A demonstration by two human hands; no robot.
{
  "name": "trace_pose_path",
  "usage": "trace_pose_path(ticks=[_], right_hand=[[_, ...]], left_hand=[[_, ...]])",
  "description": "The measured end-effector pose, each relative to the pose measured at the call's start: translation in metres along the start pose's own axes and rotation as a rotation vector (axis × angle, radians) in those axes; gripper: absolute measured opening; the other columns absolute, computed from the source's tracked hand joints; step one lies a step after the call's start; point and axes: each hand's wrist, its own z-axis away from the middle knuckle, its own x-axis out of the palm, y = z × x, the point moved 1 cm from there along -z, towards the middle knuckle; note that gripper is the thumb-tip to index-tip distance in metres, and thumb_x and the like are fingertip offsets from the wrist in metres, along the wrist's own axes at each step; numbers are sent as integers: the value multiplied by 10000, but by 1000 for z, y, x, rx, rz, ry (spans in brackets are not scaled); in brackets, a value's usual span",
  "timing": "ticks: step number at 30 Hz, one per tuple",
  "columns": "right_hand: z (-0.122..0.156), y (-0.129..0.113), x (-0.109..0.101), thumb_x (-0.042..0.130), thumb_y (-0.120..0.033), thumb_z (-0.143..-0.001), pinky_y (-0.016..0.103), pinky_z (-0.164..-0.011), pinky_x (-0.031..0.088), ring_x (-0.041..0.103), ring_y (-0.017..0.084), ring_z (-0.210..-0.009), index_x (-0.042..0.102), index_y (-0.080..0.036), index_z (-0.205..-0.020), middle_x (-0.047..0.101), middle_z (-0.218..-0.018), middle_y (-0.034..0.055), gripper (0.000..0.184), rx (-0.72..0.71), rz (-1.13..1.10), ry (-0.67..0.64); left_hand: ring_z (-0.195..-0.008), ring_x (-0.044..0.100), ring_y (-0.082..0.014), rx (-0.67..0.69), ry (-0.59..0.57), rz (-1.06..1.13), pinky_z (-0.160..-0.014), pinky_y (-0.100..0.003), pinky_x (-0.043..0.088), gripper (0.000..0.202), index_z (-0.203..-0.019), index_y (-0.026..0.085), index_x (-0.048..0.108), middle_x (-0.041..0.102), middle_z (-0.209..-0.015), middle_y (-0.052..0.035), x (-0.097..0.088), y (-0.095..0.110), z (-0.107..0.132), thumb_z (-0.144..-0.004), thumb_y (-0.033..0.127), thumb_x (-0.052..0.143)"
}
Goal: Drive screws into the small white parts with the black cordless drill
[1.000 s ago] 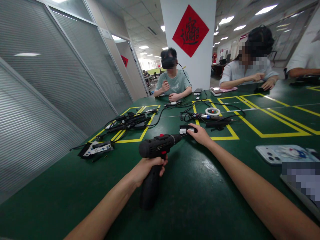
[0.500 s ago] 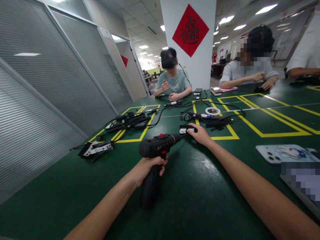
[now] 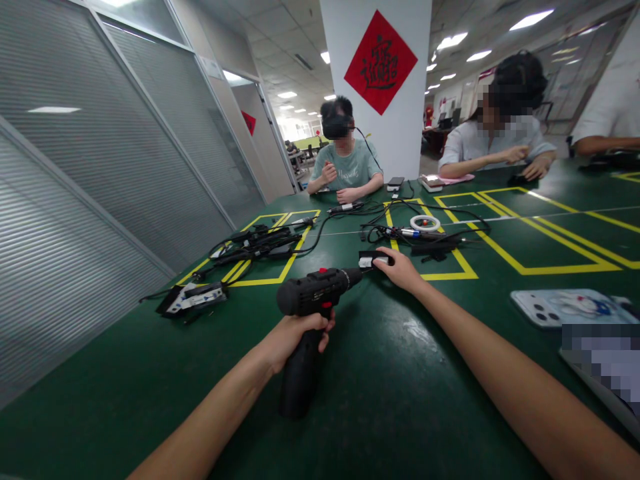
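My left hand is wrapped round the grip of a black cordless drill with red buttons. The drill's chuck points right and away from me, and its thin bit reaches to the near side of a small black piece with a white label. My right hand grips that piece at its right end, thumb and fingers closed on it. Whether the bit's tip touches the piece, I cannot tell. Both hands are above the green table.
Tangled black cables lie at the left, with a flat black and white packet nearer me. Behind my right hand are a white tape ring and more cables. A phone lies at right. People sit across the table.
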Motion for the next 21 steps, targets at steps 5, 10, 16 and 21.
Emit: trace_pose_path(ticks=[5, 10, 16, 21], right_hand=[[0, 1, 1, 601, -399, -831, 372, -977, 447, 604, 239, -1093, 636, -217, -1198, 650, -1189, 80, 412, 1, 4, 0], [-1, 1, 1, 604, -395, -828, 368, -981, 446, 604, 234, -1094, 635, -227, -1197, 652, -1187, 70, 407, 6, -1, 1], [-1, 2, 0, 596, -402, -832, 368, -975, 448, 604, 237, -1089, 633, -215, -1200, 651, -1184, 80, 414, -5, 2, 1], [-1, 3, 1, 596, -394, -832, 369, -955, 457, 613, 235, -1066, 630, -221, -1205, 656, -1172, 76, 412, -1, 19, 2]], left_hand=[[-515, 528, -98, -4, -3, 6, -533, -243, 384, 205, -919, 117, 584, 570, -783, -25, 0, 0, 0, -736, 208, 577], [-510, 527, -104, -5, 4, -4, -528, -251, 389, 220, -918, 115, 582, 576, -780, -32, 1, 2, 0, -719, 210, 582], [-515, 530, -93, 4, -6, -7, -529, -237, 374, 184, -910, 116, 584, 562, -776, -21, 1, 1, 0, -747, 197, 557], [-514, 531, -94, -4, 4, 0, -522, -235, 370, 188, -908, 120, 585, 562, -772, -19, 1, 0, 0, -739, 200, 570]])
